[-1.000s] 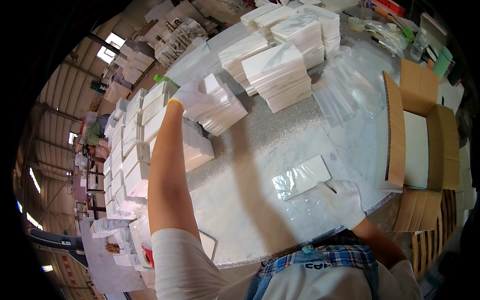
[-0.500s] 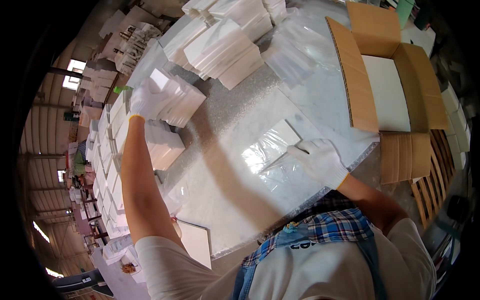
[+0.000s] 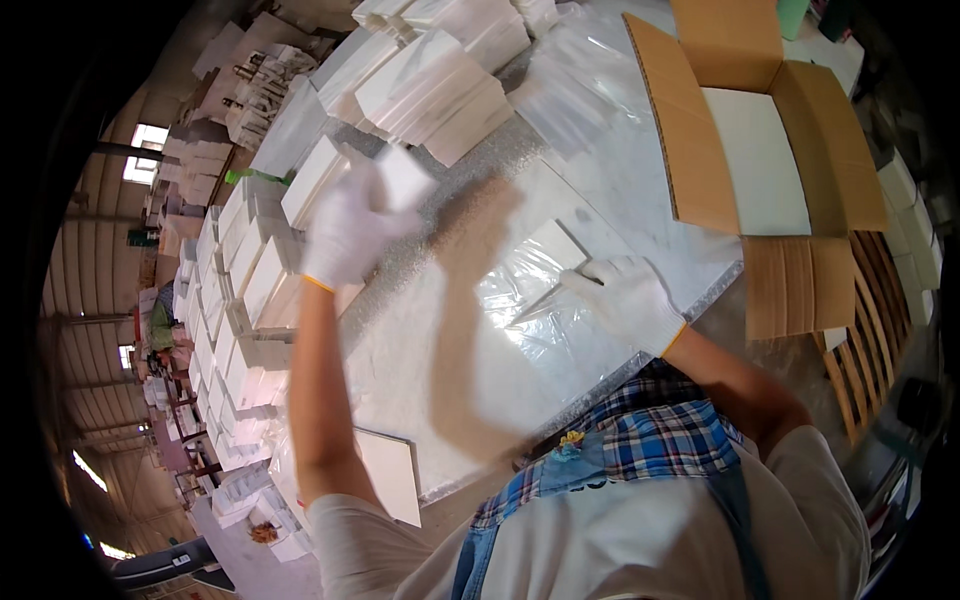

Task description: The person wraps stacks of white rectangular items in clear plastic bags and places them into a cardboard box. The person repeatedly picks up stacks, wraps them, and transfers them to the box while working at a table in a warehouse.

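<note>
Stacks of white flat boxes (image 3: 440, 85) are piled beyond the fingers of the left hand (image 3: 345, 235), and more rows of white boxes (image 3: 245, 290) are ranged to the outer side of that hand. An open cardboard carton (image 3: 760, 150) is set past the right hand (image 3: 625, 300), on its outer side, with a white sheet seen inside it; folded brown cardboard (image 3: 790, 285) is leaned just below it. Loose clear film (image 3: 570, 95) is spread between the stacks and the carton.

One white flat box (image 3: 403, 178) is grasped in the gloved left-hand fingers and is held raised above the white work table (image 3: 420, 340); it is motion-blurred, plain and thin.

A clear plastic bag (image 3: 530, 300) is pinned on the table under the gloved right-hand fingers, which are pressed flat on its edge; a white slab shape is seen through it. Whether the bag is pinched cannot be told.

Counted: two gloved hands, one carton, one held box.
</note>
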Demonstrator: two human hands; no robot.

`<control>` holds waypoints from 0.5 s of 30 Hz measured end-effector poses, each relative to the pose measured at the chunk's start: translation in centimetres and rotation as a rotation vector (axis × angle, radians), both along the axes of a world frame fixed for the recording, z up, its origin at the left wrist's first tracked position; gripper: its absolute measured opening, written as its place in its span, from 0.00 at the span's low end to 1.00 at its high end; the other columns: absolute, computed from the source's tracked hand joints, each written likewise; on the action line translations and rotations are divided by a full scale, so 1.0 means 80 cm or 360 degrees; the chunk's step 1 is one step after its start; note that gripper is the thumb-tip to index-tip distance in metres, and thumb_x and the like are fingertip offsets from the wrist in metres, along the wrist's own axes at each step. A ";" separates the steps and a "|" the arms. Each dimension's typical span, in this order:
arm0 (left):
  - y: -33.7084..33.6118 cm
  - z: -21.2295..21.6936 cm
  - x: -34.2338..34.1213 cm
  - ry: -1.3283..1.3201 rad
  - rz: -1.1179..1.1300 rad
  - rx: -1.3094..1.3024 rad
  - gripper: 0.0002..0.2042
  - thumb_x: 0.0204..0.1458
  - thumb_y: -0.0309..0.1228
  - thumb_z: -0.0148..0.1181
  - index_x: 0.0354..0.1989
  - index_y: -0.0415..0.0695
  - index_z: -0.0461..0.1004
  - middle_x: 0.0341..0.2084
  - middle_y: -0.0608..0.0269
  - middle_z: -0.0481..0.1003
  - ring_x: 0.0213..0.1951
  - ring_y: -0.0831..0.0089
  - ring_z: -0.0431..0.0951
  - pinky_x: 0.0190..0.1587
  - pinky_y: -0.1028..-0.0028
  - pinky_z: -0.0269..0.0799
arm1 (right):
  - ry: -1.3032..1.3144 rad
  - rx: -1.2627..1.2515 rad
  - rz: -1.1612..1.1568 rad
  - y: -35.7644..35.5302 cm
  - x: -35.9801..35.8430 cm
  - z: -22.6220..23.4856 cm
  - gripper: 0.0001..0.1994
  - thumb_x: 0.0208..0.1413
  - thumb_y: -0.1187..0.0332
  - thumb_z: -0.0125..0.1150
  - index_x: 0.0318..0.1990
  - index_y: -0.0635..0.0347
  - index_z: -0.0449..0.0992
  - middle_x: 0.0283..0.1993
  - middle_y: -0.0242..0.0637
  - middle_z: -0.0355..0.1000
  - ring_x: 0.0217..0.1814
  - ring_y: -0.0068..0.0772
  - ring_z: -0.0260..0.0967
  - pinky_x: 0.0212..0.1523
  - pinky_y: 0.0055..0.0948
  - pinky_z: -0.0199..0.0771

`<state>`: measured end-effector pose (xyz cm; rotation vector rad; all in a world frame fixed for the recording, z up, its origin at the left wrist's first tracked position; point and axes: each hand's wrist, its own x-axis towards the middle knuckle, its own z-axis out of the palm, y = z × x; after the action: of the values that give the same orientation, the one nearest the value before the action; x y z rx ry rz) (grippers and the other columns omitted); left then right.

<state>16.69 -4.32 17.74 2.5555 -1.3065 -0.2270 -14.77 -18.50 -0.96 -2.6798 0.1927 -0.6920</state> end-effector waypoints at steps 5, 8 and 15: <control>-0.026 -0.096 -0.139 -0.0100 -0.0264 0.0295 0.32 0.40 0.58 0.72 0.39 0.39 0.76 0.35 0.48 0.79 0.41 0.50 0.81 0.45 0.55 0.76 | 0.0028 -0.0025 0.0055 0.000 0.003 -0.003 0.15 0.54 0.66 0.61 0.50 0.48 0.80 0.42 0.30 0.78 0.43 0.37 0.78 0.43 0.37 0.78; -0.035 -0.129 -0.169 -0.0230 -0.0211 0.0333 0.34 0.37 0.55 0.75 0.45 0.39 0.76 0.39 0.47 0.79 0.45 0.50 0.80 0.48 0.58 0.76 | 0.0037 -0.0107 0.0053 0.002 -0.003 -0.007 0.13 0.54 0.67 0.62 0.47 0.50 0.81 0.41 0.31 0.78 0.44 0.36 0.78 0.43 0.38 0.78; -0.031 -0.155 -0.183 -0.0334 -0.0167 0.0360 0.40 0.36 0.60 0.74 0.51 0.39 0.75 0.43 0.48 0.78 0.49 0.50 0.78 0.56 0.58 0.71 | -0.0043 0.0191 -0.0067 0.021 -0.074 0.019 0.09 0.56 0.69 0.64 0.44 0.53 0.83 0.42 0.33 0.79 0.45 0.40 0.78 0.45 0.40 0.77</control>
<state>2.01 -6.78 5.32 2.7631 -1.5759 -0.1362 -20.68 -16.83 0.59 -2.5578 0.2752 -0.7058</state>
